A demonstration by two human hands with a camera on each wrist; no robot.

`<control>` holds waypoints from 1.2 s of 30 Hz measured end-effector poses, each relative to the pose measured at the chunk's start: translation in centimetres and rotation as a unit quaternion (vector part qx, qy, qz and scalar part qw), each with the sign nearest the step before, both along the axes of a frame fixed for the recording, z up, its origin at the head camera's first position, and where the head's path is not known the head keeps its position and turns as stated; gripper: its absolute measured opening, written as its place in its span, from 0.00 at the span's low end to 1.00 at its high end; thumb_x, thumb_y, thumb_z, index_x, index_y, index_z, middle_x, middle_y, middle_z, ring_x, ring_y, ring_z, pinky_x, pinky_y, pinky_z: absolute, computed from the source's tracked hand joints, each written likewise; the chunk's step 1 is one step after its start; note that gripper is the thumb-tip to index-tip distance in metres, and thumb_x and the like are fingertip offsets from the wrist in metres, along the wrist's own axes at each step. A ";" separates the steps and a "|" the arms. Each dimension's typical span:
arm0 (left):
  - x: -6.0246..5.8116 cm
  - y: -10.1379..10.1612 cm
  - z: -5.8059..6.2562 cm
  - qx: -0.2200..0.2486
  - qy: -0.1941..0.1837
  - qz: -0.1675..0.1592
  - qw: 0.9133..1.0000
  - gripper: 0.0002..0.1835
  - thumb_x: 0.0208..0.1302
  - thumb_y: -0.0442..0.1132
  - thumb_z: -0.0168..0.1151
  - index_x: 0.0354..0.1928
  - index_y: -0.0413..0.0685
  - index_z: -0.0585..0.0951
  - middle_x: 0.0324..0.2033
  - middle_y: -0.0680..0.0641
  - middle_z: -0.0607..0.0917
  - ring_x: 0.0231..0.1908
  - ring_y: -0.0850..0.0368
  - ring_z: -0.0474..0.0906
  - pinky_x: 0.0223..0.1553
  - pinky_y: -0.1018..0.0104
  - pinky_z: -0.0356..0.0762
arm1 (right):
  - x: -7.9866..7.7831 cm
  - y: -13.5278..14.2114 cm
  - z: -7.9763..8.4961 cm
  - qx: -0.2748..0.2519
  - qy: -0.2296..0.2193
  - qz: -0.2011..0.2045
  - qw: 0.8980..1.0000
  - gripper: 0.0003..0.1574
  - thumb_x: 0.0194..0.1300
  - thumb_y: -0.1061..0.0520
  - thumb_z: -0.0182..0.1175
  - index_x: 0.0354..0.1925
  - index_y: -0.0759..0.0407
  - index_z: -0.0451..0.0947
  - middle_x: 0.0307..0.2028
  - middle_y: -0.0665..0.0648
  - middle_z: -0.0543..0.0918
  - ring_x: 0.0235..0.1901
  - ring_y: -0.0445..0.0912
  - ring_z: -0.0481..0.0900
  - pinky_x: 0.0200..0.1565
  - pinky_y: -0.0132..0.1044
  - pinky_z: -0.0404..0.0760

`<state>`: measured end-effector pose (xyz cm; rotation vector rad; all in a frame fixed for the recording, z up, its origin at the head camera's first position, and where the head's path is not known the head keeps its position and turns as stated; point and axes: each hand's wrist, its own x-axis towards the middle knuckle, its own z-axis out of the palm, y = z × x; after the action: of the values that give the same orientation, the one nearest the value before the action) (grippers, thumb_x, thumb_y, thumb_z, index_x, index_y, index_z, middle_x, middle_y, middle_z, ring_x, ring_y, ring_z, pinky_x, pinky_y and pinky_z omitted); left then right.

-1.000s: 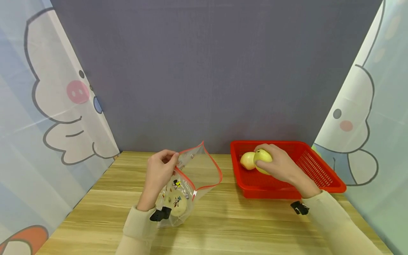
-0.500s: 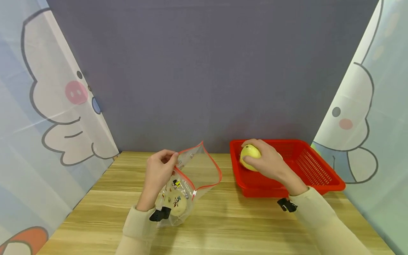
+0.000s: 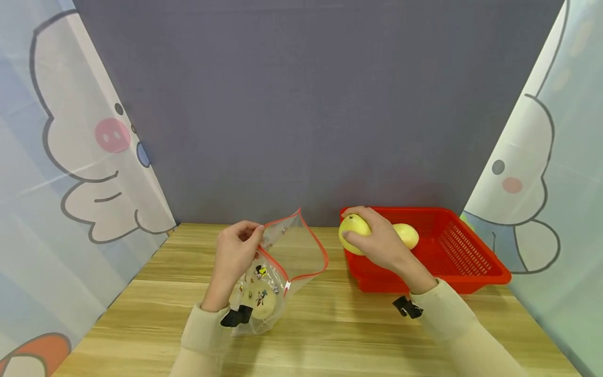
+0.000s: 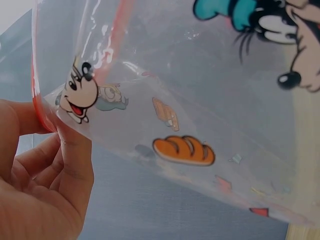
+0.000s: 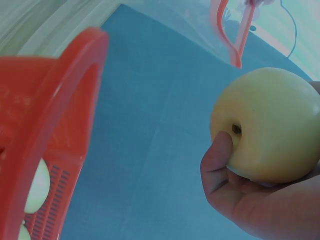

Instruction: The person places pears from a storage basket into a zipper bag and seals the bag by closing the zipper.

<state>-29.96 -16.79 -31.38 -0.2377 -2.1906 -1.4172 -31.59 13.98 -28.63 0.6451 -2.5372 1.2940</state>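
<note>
My left hand pinches the edge of a clear zip bag with a red zip rim and cartoon prints; its mouth gapes toward the right. A pale round fruit lies at the bottom of the bag. My right hand grips a yellow apple, seen with its stem hollow in the right wrist view, above the left wall of the red basket. Another yellow fruit sits in the basket, partly behind that hand. In the left wrist view, thumb and finger meet at the bag's red edge.
The basket stands at the right on a wooden table. Behind the table hangs a dark grey cloth, with cartoon-printed curtains at both sides. The basket's rim looms close in the right wrist view.
My right hand has moved left with the apple, from inside the basket to its left wall, uncovering the other fruit. The left hand and bag have hardly moved.
</note>
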 end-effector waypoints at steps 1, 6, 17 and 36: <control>0.0 0.0 0.0 0.001 0.000 0.000 1.000 0.07 0.71 0.36 0.65 0.39 0.40 0.87 0.26 0.42 0.85 0.16 0.53 0.80 0.18 0.63 0.82 | 0.1 -0.2 0.0 -0.005 0.003 0.002 1.000 0.20 0.64 0.55 0.63 0.55 0.48 0.78 0.49 0.53 0.79 0.34 0.51 0.77 0.33 0.43 0.81; -0.1 0.0 0.0 0.004 -0.007 0.003 1.000 0.07 0.71 0.36 0.65 0.39 0.40 0.87 0.25 0.42 0.85 0.16 0.54 0.79 0.18 0.64 0.82 | 0.5 -1.1 0.1 -0.019 0.012 0.007 1.000 0.21 0.64 0.55 0.63 0.56 0.47 0.78 0.47 0.53 0.79 0.34 0.51 0.77 0.33 0.43 0.82; 0.1 0.0 0.1 -0.003 -0.007 0.001 1.000 0.07 0.71 0.36 0.65 0.39 0.40 0.87 0.27 0.40 0.85 0.16 0.54 0.80 0.18 0.63 0.82 | 0.8 -3.2 -0.3 -0.027 0.008 0.037 0.999 0.23 0.66 0.54 0.63 0.59 0.48 0.77 0.50 0.54 0.77 0.36 0.49 0.78 0.33 0.42 0.83; 0.2 0.1 0.2 -0.002 -0.006 0.006 1.000 0.09 0.71 0.36 0.65 0.41 0.35 0.87 0.28 0.39 0.85 0.16 0.55 0.80 0.19 0.64 0.83 | 0.9 -5.6 -1.7 0.000 0.006 0.082 0.997 0.24 0.68 0.50 0.64 0.62 0.48 0.77 0.48 0.52 0.77 0.37 0.47 0.76 0.36 0.41 0.81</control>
<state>-29.79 -16.66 -31.19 -0.2190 -2.2010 -1.4106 -30.68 8.38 -30.37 0.8733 -2.5193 1.3368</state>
